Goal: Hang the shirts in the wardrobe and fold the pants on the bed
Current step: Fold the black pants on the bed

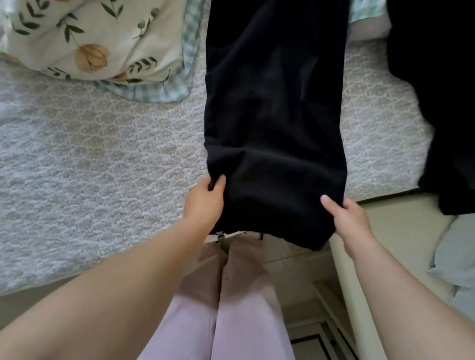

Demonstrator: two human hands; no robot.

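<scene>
The black pants (272,110) lie lengthwise on the bed (74,149), their near end lifted past its edge. The left hand (207,197) pinches one corner of that end and the right hand (346,216) grips the other, the hands held apart. A floral pillow (95,21) lies to the left and another dark garment (456,99) to the right.

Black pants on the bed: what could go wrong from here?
1. The near end of the black pants, held by the left hand and right hand, overhangs the bed edge; released, it could slide off.
2. Creases bunched near the left hand may get folded in.
3. Another dark garment lies close on the right and could get caught.
</scene>
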